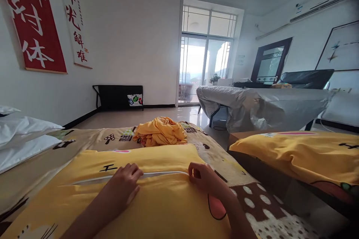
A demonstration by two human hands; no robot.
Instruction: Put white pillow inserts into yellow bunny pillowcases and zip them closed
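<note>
A yellow pillowcase with a pillow inside lies in front of me, printed with dark strokes and a pink-red patch. A long slit runs across it, with a white edge showing along the gap. My left hand lies over the middle of this slit, its fingers curled on the fabric and its thumb lower down. At the slit's right end, my right hand pinches the pillowcase edge between thumb and fingers. Whether a zipper pull is in that pinch is too small to tell.
A crumpled yellow cloth sits just beyond the pillow on a patterned blanket. White pillows are stacked at left. Another yellow pillow rests on a brown box at right. Behind stands a plastic-covered table.
</note>
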